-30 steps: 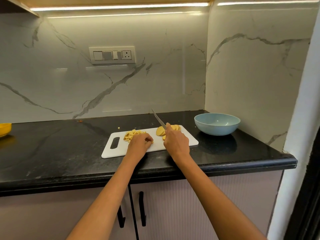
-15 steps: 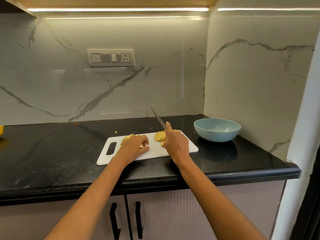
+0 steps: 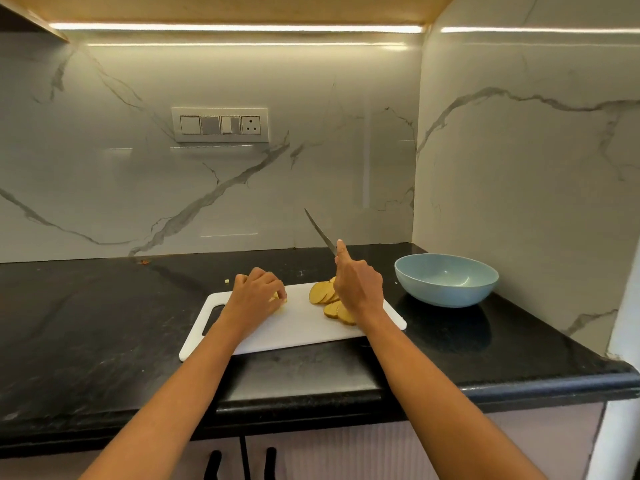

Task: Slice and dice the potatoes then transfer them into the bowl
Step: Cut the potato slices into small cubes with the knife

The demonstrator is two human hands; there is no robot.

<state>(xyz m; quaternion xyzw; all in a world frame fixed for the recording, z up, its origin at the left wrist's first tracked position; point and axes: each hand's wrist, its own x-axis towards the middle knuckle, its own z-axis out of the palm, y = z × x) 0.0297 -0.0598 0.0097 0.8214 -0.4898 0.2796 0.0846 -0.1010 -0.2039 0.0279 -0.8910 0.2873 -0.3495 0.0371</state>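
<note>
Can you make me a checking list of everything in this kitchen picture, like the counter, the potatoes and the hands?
Surface: black counter, white cutting board on it.
Job's things: potato slices on the board; blue bowl looks empty.
Clutter: small crumbs on the counter.
Grippers: left hand curled over potato pieces; right hand holds knife, blade raised.
Cables: nothing seen.
Surroundings: marble wall, switch panel, cabinet handles.

Desk [image 3: 104, 341]: polished black stone, glossy and faintly mottled. Cutting board [image 3: 298, 327]: smooth white plastic, matt. Bowl [image 3: 446, 280]: pale blue, smooth, soft sheen, probably plastic. Knife blade [image 3: 320, 232]: bright bare metal. Potato slices [image 3: 329, 299]: moist yellow cut faces. Wall panels [image 3: 138, 185]: glossy white marble-look, grey-veined. Cabinet fronts [image 3: 381, 455]: matt, finely ribbed.
</note>
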